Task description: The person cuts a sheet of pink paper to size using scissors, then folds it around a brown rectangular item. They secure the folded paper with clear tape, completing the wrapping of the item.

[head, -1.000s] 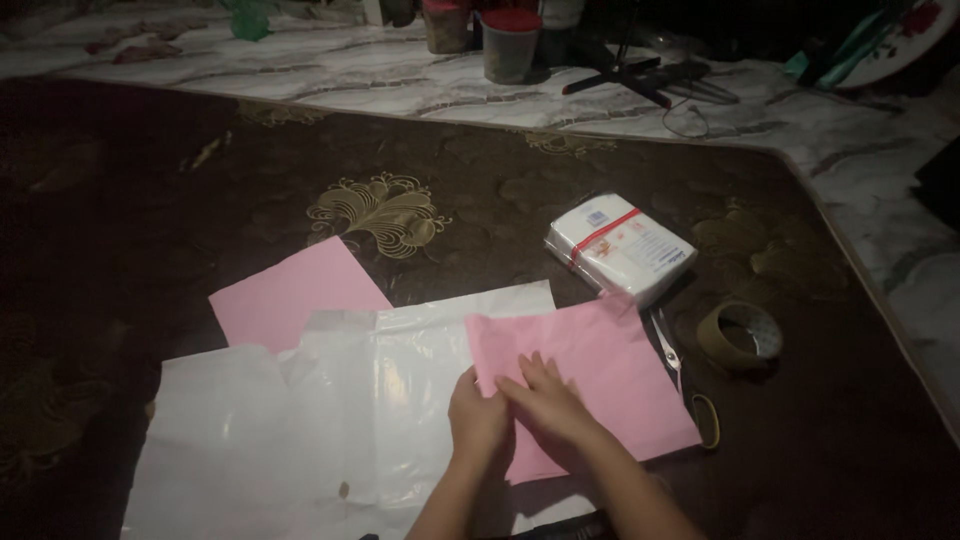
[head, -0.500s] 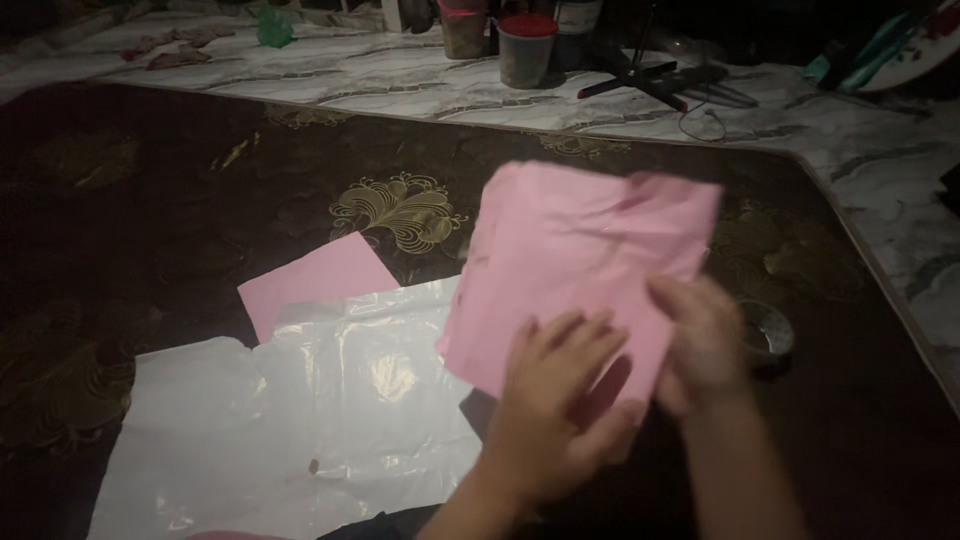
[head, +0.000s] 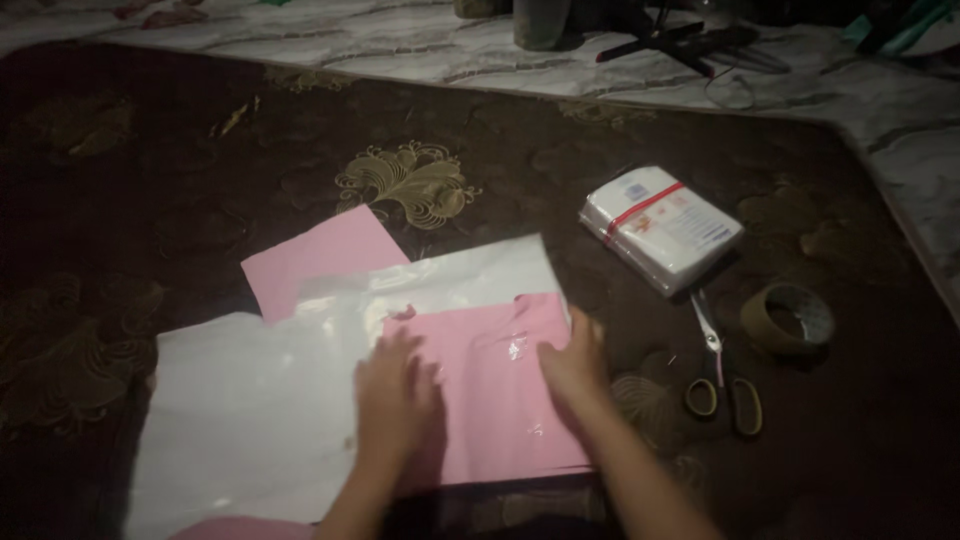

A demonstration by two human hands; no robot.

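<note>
A pink folded sheet [head: 490, 390] lies flat on the white plastic sheet [head: 250, 400]. My left hand [head: 395, 385] presses on the pink sheet's left edge with fingers spread. At its right edge my right hand [head: 575, 360] rests flat, fingers apart. A small strip of clear tape shows on the pink sheet between my hands. Neither hand grips anything.
A second pink sheet [head: 320, 255] pokes out from under the white plastic. A white wrapped pack with a red band [head: 660, 228], scissors [head: 718, 370] and a roll of brown tape [head: 788, 318] lie to the right on the dark patterned mat [head: 200, 160]. Pale bedding runs along the far side.
The pink sheet was lifted into the air by both hands half a second ago. Now it lies flat further left on the white plastic, uncovering the scissors.
</note>
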